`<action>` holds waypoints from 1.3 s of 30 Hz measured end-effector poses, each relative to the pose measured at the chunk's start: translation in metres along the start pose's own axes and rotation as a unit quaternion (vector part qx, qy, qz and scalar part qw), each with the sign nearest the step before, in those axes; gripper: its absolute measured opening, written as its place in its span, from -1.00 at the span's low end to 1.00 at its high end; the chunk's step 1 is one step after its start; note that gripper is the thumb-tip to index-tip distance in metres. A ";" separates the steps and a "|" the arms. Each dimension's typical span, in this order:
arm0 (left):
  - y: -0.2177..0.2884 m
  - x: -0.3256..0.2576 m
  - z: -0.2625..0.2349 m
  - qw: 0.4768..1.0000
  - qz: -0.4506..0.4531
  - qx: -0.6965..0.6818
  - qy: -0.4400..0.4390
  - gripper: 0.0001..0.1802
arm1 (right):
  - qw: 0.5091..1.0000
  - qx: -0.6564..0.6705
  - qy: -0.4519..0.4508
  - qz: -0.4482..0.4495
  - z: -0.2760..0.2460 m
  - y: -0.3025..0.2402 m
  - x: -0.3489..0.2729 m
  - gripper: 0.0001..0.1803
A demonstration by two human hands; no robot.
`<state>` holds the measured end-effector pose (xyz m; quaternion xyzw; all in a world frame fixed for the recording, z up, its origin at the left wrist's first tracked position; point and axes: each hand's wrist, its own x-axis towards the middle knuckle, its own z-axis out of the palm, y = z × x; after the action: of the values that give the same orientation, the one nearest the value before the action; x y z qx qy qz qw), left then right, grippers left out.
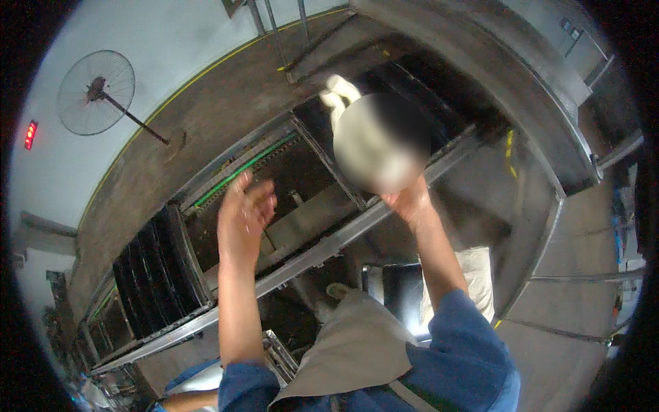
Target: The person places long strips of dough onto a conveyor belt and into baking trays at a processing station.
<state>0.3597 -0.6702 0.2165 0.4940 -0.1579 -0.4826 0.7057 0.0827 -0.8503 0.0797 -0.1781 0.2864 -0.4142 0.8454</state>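
The person's left hand (244, 213) is raised over the machine with fingers loosely curled and slightly spread — it holds nothing and touches nothing. The right hand (410, 200) is lifted palm-up against the underside of a pale rounded object (381, 141), which is blurred; whether the fingers grip it or merely support it cannot be told. From the object's top a white glove-like piece (340, 93) sticks up and away from the person, so its long axis runs roughly away from the body. Both hands are well apart. Beneath them lies a long grey metal conveyor frame (329, 244) running diagonally, with black ribbed panels (158, 271) at its left end — a standing wire-cage fan (96, 93) stands beyond on the floor.
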 end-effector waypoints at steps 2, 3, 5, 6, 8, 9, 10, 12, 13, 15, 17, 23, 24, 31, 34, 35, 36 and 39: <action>-0.035 -0.022 -0.067 0.995 -0.034 0.084 0.031 -0.39 | 0.995 -0.104 0.005 0.006 0.001 0.006 0.023 -0.39; -0.049 -0.038 -0.090 0.992 -0.051 0.099 0.067 -0.41 | 0.989 -0.145 0.007 0.015 -0.004 0.009 0.031 -0.42; -0.081 -0.075 -0.145 0.974 -0.086 0.130 0.162 -0.42 | 0.959 -0.271 0.079 0.000 0.015 0.022 0.038 -0.51; -0.103 -0.095 -0.176 0.961 -0.101 0.145 0.215 -0.42 | 0.944 -0.316 0.094 -0.021 0.018 0.031 0.044 -0.56; -0.130 -0.140 -0.224 0.955 -0.127 0.070 0.260 -0.44 | 0.854 -0.507 0.103 -0.052 0.007 0.041 0.073 -0.55; -0.140 -0.164 -0.234 0.950 -0.118 0.122 0.261 -0.45 | 0.753 -0.640 0.097 -0.118 0.000 0.049 0.089 -0.56; -0.149 -0.195 -0.246 0.942 -0.113 0.141 0.284 -0.45 | 0.679 -0.728 0.037 -0.087 0.061 0.048 0.072 -0.59; -0.163 -0.240 -0.260 0.930 -0.110 0.070 0.345 -0.46 | 0.498 -0.842 0.057 -0.198 0.083 0.058 0.099 -0.60; -0.169 -0.257 -0.262 0.913 -0.108 -0.028 0.393 -0.46 | 0.518 -0.815 0.074 -0.248 0.096 0.062 0.116 -0.58; -0.177 -0.280 -0.250 0.893 -0.076 -0.079 0.436 -0.48 | 0.561 -0.770 0.099 -0.288 0.111 0.067 0.161 -0.37; -0.183 -0.295 -0.248 0.853 -0.074 -0.166 0.490 -0.54 | 0.632 -0.702 0.040 -0.325 0.091 0.072 0.229 -0.26; -0.224 -0.324 -0.243 0.824 -0.061 -0.241 0.510 -0.59 | 0.379 -0.849 -0.066 -0.361 0.142 0.160 0.231 -0.26; -0.221 -0.320 -0.239 0.839 -0.060 -0.238 0.486 -0.60 | 0.320 -0.868 -0.115 -0.361 0.141 0.174 0.230 -0.30; -0.218 -0.306 -0.237 0.819 -0.111 -0.203 0.525 -0.66 | 0.257 -0.872 -0.068 -0.411 0.162 0.229 0.220 -0.41; -0.223 -0.308 -0.237 0.812 -0.100 -0.214 0.534 -0.65 | 0.265 -0.886 -0.105 -0.366 0.166 0.241 0.223 -0.41; -0.227 -0.310 -0.236 0.811 -0.093 -0.218 0.535 -0.64 | 0.262 -0.886 -0.110 -0.366 0.170 0.244 0.219 -0.41; -0.231 -0.313 -0.235 0.808 -0.094 -0.222 0.537 -0.64 | 0.269 -0.896 -0.130 -0.328 0.173 0.245 0.214 -0.42; -0.240 -0.324 -0.234 0.804 -0.090 -0.229 0.541 -0.63 | 0.301 -0.906 -0.187 -0.233 0.205 0.234 0.176 -0.45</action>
<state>0.2411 -0.2825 -0.0133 0.5108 0.4101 -0.2202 0.7228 0.4384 -0.8394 0.0528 -0.9635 0.2615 -0.0287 0.0502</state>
